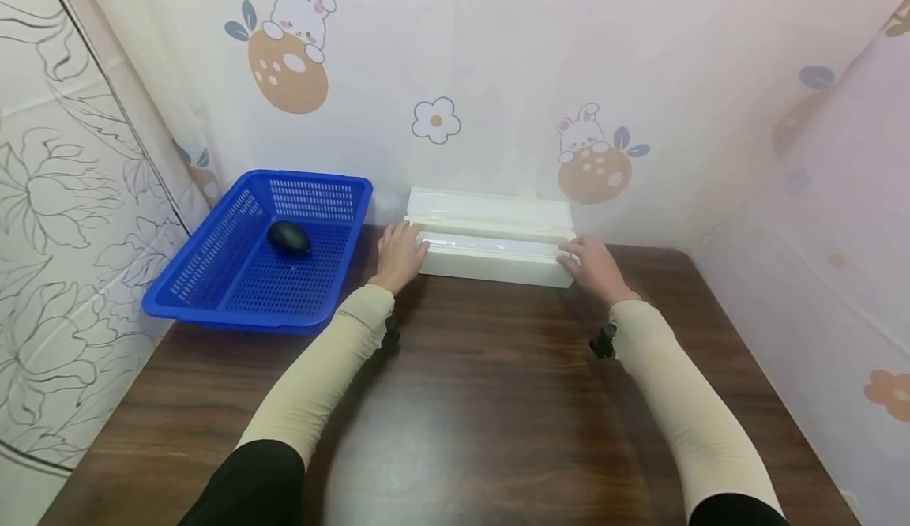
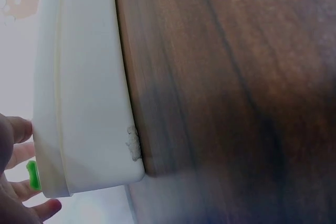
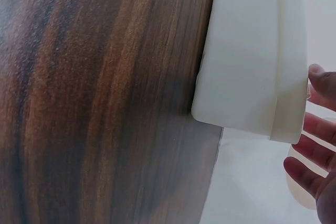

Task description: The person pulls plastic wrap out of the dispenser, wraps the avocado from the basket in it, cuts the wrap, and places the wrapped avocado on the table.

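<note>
Against the wall at the back of the table stands a long white plastic box. Its lid is tipped up behind, and a glossy strip shows along the top. At the left end, my left hand touches the upper corner with spread fingers. A small green piece sits at that corner in the left wrist view, close to the fingertips. My right hand touches the other end; in the right wrist view its thumb and spread fingers lie about the corner. The box's inside is hidden.
To the left stands a blue plastic basket with a dark, smooth oval object in it. The brown wooden table reaches toward me. Printed cloth hangs behind and at the right; a flower-patterned panel bounds the left.
</note>
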Motion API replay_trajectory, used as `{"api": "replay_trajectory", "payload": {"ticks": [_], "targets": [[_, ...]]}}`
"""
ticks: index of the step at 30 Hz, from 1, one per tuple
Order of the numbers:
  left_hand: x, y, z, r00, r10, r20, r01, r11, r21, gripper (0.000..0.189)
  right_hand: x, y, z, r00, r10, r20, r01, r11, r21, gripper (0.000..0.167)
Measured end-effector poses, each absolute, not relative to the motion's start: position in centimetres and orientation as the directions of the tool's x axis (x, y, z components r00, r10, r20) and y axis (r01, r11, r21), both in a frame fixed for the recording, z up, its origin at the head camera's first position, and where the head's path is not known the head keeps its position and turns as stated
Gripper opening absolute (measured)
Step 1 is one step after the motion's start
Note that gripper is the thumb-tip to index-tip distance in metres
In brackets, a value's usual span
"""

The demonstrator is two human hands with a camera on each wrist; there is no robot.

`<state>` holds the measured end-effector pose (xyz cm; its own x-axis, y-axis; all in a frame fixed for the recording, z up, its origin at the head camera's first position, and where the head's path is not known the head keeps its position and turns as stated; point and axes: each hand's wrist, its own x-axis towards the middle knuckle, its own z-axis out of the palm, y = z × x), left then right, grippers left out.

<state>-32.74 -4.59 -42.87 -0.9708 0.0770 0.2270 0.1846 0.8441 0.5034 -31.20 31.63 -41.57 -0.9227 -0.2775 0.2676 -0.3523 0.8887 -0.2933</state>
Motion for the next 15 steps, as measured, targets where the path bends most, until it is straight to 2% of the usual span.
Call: {"api": "replay_trajectory", "payload": {"ticks": [8,15], "targets": [[-33.02,-4.87,-42.69,-0.977,0.089,0.192,0.178,0.837,0.517,0.036,-31.26,31.37,-41.25,-0.917,-0.281,0.282,-0.364,0.88,-0.306,0.023],[-33.58,-4.96,-42.52,-0.97,0.066,0.236,0.193,0.798,0.571,0.026,-31.39,31.26,-40.8,-0.931,-0.271,0.243,-0.336,0.898,-0.285,0.024]]}}
